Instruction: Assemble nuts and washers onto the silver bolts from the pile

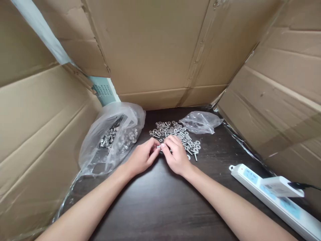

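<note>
Fingertips of my left hand [143, 154] pinch a small silver screw [158, 146] at the middle of the view. My right hand [175, 154] meets it from the other side, thumb and fingers pressed together at the screw's other end; whatever small part they grip is hidden. Just beyond both hands lies a loose pile of silver screws, nuts and washers [188, 144] on the dark table [150, 207]. Some of the pile is covered by my right hand.
An open clear plastic bag [86, 147] with many metal parts stands at the left. A crumpled clear bag [202, 122] lies behind the pile. At the right is a white power strip [263, 197] with a plugged-in adapter [282, 186]. Cardboard walls [155, 50] surround the table.
</note>
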{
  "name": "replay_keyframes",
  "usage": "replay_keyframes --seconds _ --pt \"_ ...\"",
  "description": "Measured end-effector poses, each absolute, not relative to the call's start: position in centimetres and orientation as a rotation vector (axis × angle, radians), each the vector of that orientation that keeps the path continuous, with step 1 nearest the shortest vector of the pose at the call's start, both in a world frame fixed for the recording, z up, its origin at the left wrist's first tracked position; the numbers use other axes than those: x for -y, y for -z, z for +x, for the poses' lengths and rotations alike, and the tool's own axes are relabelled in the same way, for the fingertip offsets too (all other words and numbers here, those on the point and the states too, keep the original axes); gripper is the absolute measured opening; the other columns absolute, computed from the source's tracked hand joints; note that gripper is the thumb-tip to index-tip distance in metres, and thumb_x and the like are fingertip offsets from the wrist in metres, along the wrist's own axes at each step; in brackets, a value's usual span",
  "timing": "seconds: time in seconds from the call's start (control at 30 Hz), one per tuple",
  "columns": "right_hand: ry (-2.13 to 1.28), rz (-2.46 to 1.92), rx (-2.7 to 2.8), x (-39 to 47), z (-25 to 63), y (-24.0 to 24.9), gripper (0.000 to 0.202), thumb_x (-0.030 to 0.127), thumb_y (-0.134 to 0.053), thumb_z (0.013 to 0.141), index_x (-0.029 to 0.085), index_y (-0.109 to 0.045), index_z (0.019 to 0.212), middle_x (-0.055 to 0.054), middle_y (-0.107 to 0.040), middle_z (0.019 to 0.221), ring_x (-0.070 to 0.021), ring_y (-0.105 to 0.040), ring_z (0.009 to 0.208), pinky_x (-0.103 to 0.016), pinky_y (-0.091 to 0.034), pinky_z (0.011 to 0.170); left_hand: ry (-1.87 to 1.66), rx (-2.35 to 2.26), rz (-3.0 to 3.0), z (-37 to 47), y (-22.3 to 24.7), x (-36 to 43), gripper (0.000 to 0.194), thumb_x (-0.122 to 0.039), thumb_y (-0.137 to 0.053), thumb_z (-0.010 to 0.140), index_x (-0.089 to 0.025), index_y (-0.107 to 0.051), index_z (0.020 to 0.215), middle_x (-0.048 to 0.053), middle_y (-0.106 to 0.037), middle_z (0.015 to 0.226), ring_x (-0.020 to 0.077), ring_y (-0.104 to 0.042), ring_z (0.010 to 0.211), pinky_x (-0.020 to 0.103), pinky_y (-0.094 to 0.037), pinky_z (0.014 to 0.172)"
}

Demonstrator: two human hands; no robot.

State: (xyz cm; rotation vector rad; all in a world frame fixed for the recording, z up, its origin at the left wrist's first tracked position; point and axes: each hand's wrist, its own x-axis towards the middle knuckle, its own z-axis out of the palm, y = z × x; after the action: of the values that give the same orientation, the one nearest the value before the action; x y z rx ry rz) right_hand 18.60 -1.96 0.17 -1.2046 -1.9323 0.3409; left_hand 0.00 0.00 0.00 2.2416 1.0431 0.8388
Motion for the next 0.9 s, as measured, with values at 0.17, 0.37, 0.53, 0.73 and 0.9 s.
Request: replay_keyframes --seconds 0.17,0.37,0.53,0.73,0.9 --pt "-0.304 -1.188 1.970 2.05 18.69 -0.10 0.027 0.024 -0.042 0.103 0.023 -0.047 0.076 -0.005 -0.059 0.086 -0.0222 -0.051 0.085 -0.041 -0.041 0.080 -0.840 -1.023 2.267 0.01 -0.11 0.20 0.015 -0.033 -0.049 0.103 -0.019 -0.056 0.104 0.001 -0.065 0.082 0.0138 -0.059 0.068 0.025 -0.043 0.066" --pt "-0.301 -1.173 1.955 1.87 18.63 0.21 0.036 0.029 -0.041 0.107 0.023 -0.046 0.072 -0.004 -0.055 0.079 -0.0219 -0.050 0.083 -0.040 -0.040 0.080 -0.858 -1.014 2.265 -0.02 -0.07 0.18 0.015 -0.032 -0.048 0.104 -0.019 -0.056 0.104 0.000 -0.065 0.083 0.0133 -0.059 0.069 0.025 -0.043 0.067" --pt "-0.290 -1.174 1.965 1.89 18.69 0.10 0.024 0.025 -0.041 0.104 0.023 -0.048 0.081 -0.005 -0.059 0.088 -0.0225 -0.051 0.086 -0.040 -0.040 0.080 -0.837 -0.998 2.303 0.02 -0.05 0.18 0.016 -0.032 -0.049 0.104 -0.019 -0.057 0.105 0.000 -0.065 0.083 0.0127 -0.058 0.068 0.025 -0.042 0.066" --pt "-0.291 -1.182 1.922 1.52 18.73 0.66 0.032 0.027 -0.038 0.108 0.022 -0.051 0.079 -0.005 -0.059 0.086 -0.0226 -0.052 0.086 -0.040 -0.040 0.081 -0.806 -1.000 2.338 0.05 0.01 0.25 0.015 -0.031 -0.049 0.103 -0.019 -0.058 0.107 0.000 -0.066 0.084 0.0124 -0.057 0.065 0.025 -0.042 0.064" --pt "-0.312 -1.187 1.946 1.88 18.88 0.13 0.028 0.025 -0.041 0.105 0.022 -0.050 0.079 -0.006 -0.059 0.089 -0.0227 -0.051 0.088 -0.041 -0.039 0.081 -0.845 -1.016 2.321 0.06 0.02 0.19 0.016 -0.031 -0.048 0.103 -0.019 -0.058 0.106 0.001 -0.065 0.082 0.0136 -0.059 0.067 0.025 -0.043 0.065"
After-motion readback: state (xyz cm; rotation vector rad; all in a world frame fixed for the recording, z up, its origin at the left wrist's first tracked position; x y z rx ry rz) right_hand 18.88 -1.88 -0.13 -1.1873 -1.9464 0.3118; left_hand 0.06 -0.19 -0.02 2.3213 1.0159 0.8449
